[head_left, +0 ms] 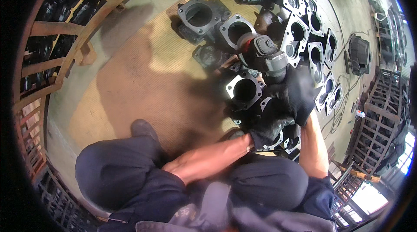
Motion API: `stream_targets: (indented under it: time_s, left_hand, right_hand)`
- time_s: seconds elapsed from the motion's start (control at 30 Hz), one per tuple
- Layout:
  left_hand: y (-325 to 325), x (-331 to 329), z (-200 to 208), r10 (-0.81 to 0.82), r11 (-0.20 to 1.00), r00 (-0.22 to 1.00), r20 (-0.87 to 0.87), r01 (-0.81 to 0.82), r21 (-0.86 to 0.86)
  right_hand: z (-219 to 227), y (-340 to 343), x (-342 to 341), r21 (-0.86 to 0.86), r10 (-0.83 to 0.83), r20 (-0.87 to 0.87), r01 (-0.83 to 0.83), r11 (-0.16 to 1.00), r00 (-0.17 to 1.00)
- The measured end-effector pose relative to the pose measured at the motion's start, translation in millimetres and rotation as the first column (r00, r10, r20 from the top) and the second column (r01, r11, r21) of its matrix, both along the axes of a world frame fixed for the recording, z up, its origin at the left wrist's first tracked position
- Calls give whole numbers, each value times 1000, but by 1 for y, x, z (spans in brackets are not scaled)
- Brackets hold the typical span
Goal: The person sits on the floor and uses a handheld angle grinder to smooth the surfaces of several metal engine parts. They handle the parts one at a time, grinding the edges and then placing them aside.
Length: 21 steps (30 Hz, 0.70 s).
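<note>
A dark grey angle grinder (271, 58) is held over the metal castings right of centre. My right hand (300, 91), in a black glove, is wrapped round its body. My left hand (273, 121), gloved too, is closed low on the grinder, close to the right one; its fingers are partly hidden. The grinder's head, with a reddish blur at its disc, is beside a square-flanged casting (238, 30); whether they touch I cannot tell. Another casting with a bright machined face (244, 90) stands left of my hands. Beyond the grinder is a larger dark casting (198, 14).
Several flanged castings (297, 32) stand in a cluster at the right. A ribbed tan mat (134, 62) covers the floor at the left. A rusty metal crate (71, 65) borders the left side. A black case (359, 55) and loose cables lie at the right, near a metal rack (377, 119).
</note>
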<state>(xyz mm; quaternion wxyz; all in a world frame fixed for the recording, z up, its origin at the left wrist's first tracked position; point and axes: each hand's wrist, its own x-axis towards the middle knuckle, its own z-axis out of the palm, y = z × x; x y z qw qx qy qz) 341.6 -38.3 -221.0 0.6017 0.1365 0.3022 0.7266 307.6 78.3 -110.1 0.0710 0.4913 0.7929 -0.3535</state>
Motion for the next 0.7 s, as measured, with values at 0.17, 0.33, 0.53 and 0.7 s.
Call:
stream_targets:
  time_s: [0.17, 0.33, 0.53, 0.7]
  left_hand:
    - [-9, -5, -5, -166, 983, 980, -114, 154, -101]
    - [-21, -3, -8, -286, 955, 955, 79, 291, -53]
    - [-3, 39, -25, -154, 978, 923, 354, 193, -76]
    - [24, -41, 15, -219, 974, 881, -418, 177, -138]
  right_hand:
    - [-19, -2, 8, -115, -25, -64, 18, 993, 998]
    - [-20, -15, 16, -198, -66, -131, 40, 979, 989]
    - [-31, 5, 33, -218, -150, -178, 110, 970, 973]
    - [-3, 21, 1, 28, 194, 30, -195, 980, 980]
